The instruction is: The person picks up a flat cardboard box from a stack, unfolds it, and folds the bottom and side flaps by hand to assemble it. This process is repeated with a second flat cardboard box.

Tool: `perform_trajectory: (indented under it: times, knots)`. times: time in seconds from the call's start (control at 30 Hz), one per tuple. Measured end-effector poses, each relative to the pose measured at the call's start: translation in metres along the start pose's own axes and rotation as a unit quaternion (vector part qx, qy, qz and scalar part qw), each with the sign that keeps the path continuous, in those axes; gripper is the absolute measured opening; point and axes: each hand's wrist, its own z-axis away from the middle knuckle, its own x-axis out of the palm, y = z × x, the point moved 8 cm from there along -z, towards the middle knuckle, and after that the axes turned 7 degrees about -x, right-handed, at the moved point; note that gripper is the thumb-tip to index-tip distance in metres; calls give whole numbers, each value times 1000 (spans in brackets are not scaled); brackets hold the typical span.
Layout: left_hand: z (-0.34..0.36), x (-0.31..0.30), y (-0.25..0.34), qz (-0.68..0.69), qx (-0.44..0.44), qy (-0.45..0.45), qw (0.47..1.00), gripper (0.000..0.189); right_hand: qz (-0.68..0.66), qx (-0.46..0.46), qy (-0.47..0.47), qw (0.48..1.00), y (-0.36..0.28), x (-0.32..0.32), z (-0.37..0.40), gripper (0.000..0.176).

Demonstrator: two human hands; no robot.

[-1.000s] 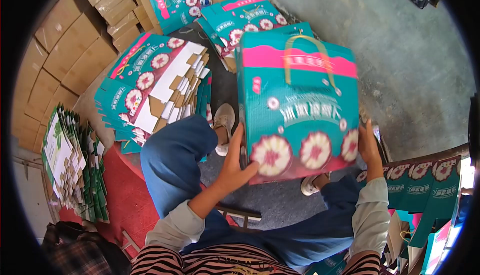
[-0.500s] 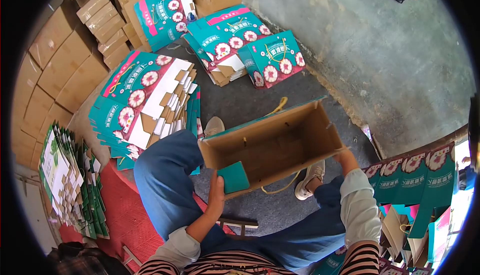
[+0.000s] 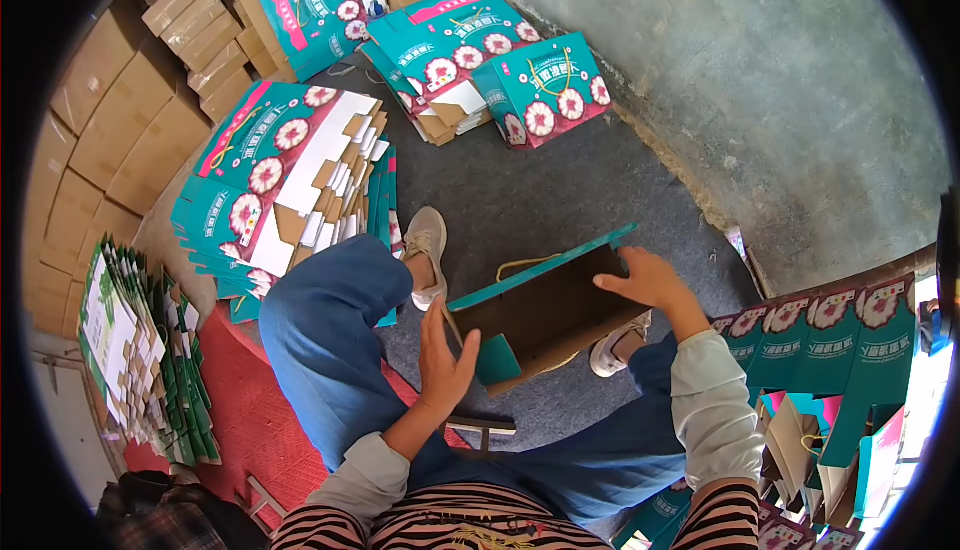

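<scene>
We've got the carton [image 3: 560, 315] between our knees [image 3: 325, 285], mouth up, long axis slanting lower left to upper right. Our left hand [image 3: 445, 365] is spread at one end, right hand [image 3: 652, 282] half open at the other; we can't tell if either grips. Printed faces mostly hidden, inside's murky.

Left hand [image 3: 445, 368] splayed; right hand [image 3: 654, 283] inward

Striped shirt [image 3: 480, 520] at six o'clock, pale grey sleeves [image 3: 715, 410] at four and seven, loose blue trousers [image 3: 325, 340], beige shoes [image 3: 426, 238].
</scene>
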Motion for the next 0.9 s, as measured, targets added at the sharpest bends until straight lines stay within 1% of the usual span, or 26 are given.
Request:
perform_trajectory:
  times: [0.03,0.07,0.1,0.17,0.27,0.3,0.37,0.4,0.5,0.6,0.7,0.8,0.9]
  knots:
    - [-5,0,-5,28,-17,1,999,65,28,0,12,1000,2,6,0,58]
    - [-8,-2,-7,0,16,33,999,56,57,1,25,998,7,17,-3,53]
    - [-11,-2,-9,19,-9,27,999,55,85,0,37,996,6,21,-6,48]
    - [-11,-2,-14,54,-64,19,996,52,130,-37,26,990,3,28,-11,42]
    - [2,0,-12,95,-60,29,993,49,170,-75,-4,983,-4,45,-19,38]
    - [5,-1,-11,87,-48,32,994,48,179,-81,-15,980,-8,49,-20,37]
    - [8,-1,-9,74,-22,35,996,45,103,-92,23,990,-15,48,-20,41]
    - [6,-1,-8,41,-9,45,998,44,66,-95,43,992,-19,45,-19,43]
    - [4,4,-6,-6,16,33,999,50,-22,-85,76,993,-23,38,-22,54]
    - [9,8,8,-83,89,24,992,62,-67,-71,69,993,-15,45,-26,62]
    - [12,5,30,-143,148,6,979,74,-35,-51,47,997,-9,46,-27,61]
    - [15,7,25,-148,145,8,978,75,-39,-22,13,999,6,60,-32,60]
    - [30,11,14,-109,140,1,984,72,-23,-10,-7,1000,14,71,-30,59]
